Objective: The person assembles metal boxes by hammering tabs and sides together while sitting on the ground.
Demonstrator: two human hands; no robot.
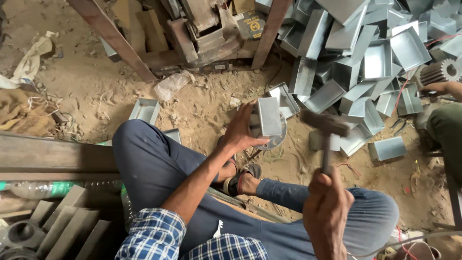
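On the round plate (276,139): shiny folded metal box (268,115).

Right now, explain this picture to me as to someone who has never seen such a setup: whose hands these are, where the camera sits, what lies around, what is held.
The one picture comes from a camera worn on a person's head, looking down at their own lap and hands. They sit on a dirt floor. The left hand steadies a folded sheet-metal box on a round metal base. The right hand grips a hammer, raised beside the box. Behind lies a heap of similar metal boxes. At the right edge, another person's hand rests near a toothed gear.
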